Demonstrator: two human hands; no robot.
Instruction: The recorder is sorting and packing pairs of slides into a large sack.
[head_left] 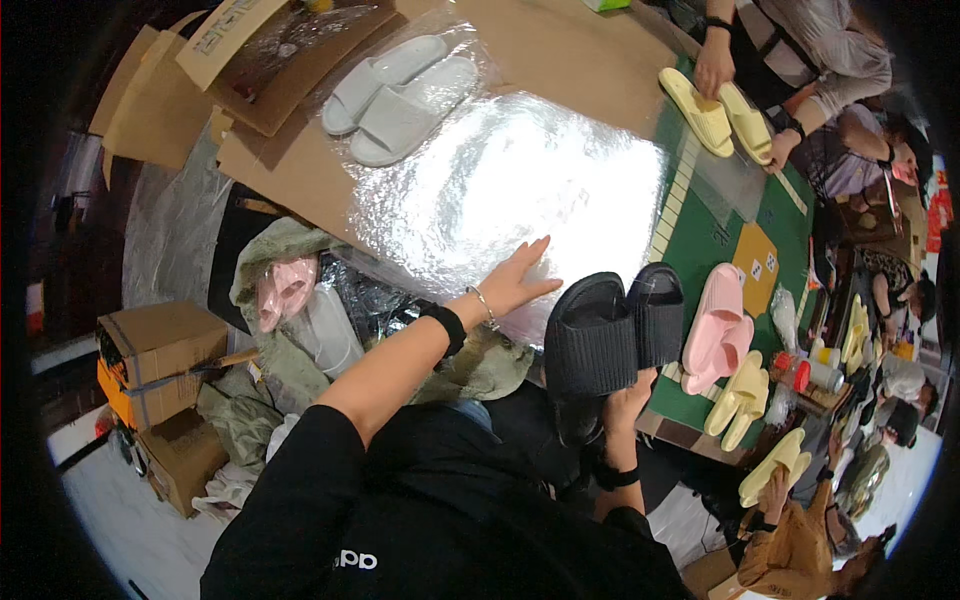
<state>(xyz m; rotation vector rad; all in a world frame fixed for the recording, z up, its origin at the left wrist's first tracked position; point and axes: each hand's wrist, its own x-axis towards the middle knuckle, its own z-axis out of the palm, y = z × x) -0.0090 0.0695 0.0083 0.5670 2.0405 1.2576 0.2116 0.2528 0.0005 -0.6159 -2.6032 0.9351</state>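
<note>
My right hand [628,402] is closed around a pair of black slide sandals [592,340], held upright at the table's near edge; their ribbed straps face me. My left hand [515,280] reaches out with its fingers apart, over the near edge of a shiny clear plastic bag [520,180] that lies flat on cardboard. Whether the fingertips touch the plastic I cannot tell. Beyond it, to the left, a pair of light grey slides [405,105] lies in clear plastic. Just right of the black pair are pink slides [717,325] on the green tabletop.
Yellow slides [738,400] lie near the table's right edge. Across the table, a person's hands [715,65] handle another yellow pair [697,112]. An open cardboard box [270,60] stands at the far left. Pink slides [288,290] sit on green cloth at left.
</note>
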